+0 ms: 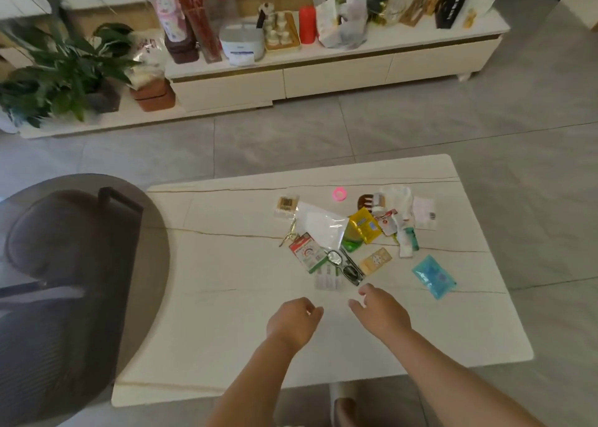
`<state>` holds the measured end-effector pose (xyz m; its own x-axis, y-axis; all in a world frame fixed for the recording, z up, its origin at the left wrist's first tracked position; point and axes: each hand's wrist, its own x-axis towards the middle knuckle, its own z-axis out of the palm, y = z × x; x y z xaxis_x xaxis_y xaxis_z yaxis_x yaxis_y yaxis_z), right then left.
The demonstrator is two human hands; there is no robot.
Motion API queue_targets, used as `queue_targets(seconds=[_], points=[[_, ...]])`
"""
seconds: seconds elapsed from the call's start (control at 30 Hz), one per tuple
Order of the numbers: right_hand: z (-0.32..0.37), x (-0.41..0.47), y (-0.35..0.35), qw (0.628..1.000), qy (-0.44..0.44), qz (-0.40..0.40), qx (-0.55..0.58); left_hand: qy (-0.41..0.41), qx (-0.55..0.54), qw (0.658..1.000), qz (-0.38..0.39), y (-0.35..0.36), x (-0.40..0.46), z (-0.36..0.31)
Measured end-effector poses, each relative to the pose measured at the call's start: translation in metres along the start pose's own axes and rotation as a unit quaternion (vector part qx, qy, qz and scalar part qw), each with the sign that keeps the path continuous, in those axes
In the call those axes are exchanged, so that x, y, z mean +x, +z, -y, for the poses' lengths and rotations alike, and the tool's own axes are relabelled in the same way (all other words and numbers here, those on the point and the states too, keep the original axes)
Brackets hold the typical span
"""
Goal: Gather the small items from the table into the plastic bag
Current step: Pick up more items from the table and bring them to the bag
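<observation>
Both empty, hovering low over the near part of the table [226,329]: left hand [293,321] with fingers loosely curled round nothing, right hand [382,313] relaxed, fingers slightly bent and parted, nearest the heap. Just beyond the right fingertips: sunglasses [344,266] resting partly on a strip of white sachets [328,277], touching a red and green card [305,252]. Further out: the clear plastic bag [323,224], flat and seemingly closed, lying among the clutter with a yellow packet [365,226] at its right edge. Off to the right, apart from the heap: a blue pouch [433,276]. At the far rim: a pink ring [338,194]. Best to take the bag first, probably: pinch one lip with the left, slide it clear, shake the mouth wide, then feed items in singly with the right, nearest first. Worth watching: slippery sachets sliding off, sunglasses snagging on the lip.
</observation>
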<state>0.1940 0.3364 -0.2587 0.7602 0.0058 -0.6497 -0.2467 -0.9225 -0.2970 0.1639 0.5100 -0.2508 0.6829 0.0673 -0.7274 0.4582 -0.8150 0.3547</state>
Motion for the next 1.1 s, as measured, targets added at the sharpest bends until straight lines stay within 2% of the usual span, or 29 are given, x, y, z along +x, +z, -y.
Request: queue_targets(seconds=[0.3, 0.67, 0.77, 0.87, 1.1], points=[[-0.041, 0.106, 0.025, 1.0, 0.014, 0.022, -0.001, -0.016, 0.006, 1.0, -0.011, 0.029, 0.101, -0.01], [-0.053, 0.205, 0.1, 0.998, -0.021, 0.009, -0.053, -0.084, -0.097, 0.992, 0.002, 0.092, 0.234, 0.016], [-0.058, 0.228, 0.12, 0.996, -0.03, -0.015, -0.08, -0.12, -0.142, 0.982, -0.034, 0.102, 0.265, 0.019], [-0.064, 0.245, 0.135, 0.992, -0.037, -0.05, -0.11, -0.172, -0.215, 0.957, -0.088, 0.111, 0.288, 0.02], [-0.066, 0.261, 0.153, 0.976, -0.029, -0.124, -0.177, -0.222, -0.276, 0.924, -0.147, 0.12, 0.312, 0.023]])
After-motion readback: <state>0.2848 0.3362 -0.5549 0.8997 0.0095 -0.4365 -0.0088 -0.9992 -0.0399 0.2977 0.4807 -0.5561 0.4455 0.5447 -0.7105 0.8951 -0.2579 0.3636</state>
